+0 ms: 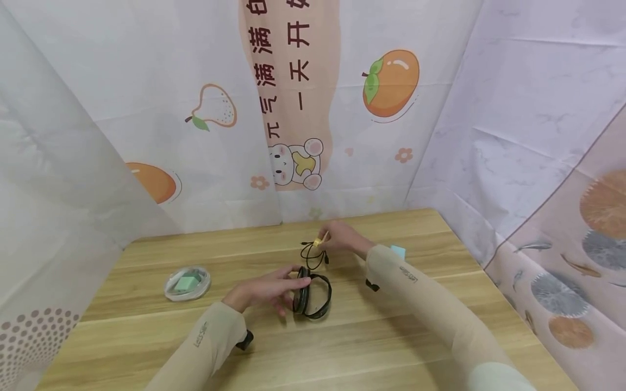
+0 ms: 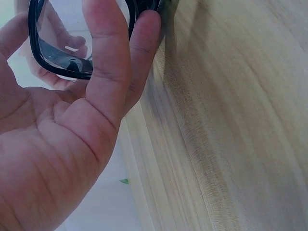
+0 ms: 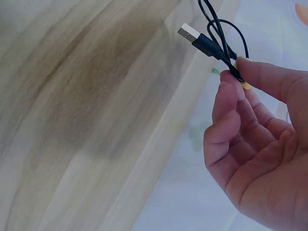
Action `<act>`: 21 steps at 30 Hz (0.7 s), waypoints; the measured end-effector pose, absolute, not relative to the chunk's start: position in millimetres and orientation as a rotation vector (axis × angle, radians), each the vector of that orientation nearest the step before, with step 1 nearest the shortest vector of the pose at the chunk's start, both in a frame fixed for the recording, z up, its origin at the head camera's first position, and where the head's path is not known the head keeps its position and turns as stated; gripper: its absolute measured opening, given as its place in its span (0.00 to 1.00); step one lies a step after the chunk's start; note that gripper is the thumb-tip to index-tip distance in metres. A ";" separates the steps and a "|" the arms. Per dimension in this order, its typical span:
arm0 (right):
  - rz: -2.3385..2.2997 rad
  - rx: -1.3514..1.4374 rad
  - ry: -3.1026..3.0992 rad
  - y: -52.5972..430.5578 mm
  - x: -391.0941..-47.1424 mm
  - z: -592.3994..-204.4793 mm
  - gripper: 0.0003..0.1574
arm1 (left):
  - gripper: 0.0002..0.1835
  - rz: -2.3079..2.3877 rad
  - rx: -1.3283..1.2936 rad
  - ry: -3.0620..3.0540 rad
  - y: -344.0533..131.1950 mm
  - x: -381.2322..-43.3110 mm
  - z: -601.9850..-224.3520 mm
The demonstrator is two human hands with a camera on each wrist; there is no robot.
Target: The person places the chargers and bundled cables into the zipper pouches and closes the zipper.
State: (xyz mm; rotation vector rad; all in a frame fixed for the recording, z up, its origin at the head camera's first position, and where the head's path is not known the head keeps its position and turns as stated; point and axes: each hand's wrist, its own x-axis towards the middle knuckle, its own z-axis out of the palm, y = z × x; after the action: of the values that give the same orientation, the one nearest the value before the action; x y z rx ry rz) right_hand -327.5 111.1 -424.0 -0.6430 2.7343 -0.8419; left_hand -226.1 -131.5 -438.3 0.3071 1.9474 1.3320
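My left hand (image 1: 274, 288) grips a pair of black-framed glasses (image 1: 301, 296) between thumb and fingers, low over the wooden table. In the left wrist view, one clear lens in the black frame (image 2: 32, 41) shows behind the fingers of the left hand (image 2: 72, 120). Farther back, my right hand (image 1: 340, 237) pinches a bundled black USB cable (image 1: 313, 259) at its yellow tie (image 1: 317, 242). The metal USB plug (image 3: 188, 32) points away from the fingertips of the right hand (image 3: 260, 134) in the right wrist view, with loops of cable above it.
On the left of the wooden table (image 1: 391, 347) lies a round whitish coil or dish (image 1: 168, 293) with a mint-green block (image 1: 188, 282) in it. A light blue piece (image 1: 398, 251) shows behind the right forearm. Printed curtains (image 1: 220, 179) hang along the back and sides.
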 end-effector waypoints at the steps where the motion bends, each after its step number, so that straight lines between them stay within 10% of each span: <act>1: -0.876 -0.629 2.709 112.7 -325.4 -422.6 0.12 | 0.50 1.334 0.306 1.947 -131.3 -225.7 -439.0; 21: -1.386 -0.403 2.389 124.9 -282.6 -414.1 0.18 | 0.51 1.330 0.287 2.004 -125.9 -227.4 -439.1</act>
State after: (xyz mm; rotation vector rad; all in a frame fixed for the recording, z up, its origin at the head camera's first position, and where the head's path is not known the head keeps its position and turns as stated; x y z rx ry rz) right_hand -282.6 124.9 -414.1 -0.4026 2.3894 -1.3859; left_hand -227.4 -125.9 -439.1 0.2867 2.0042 1.3299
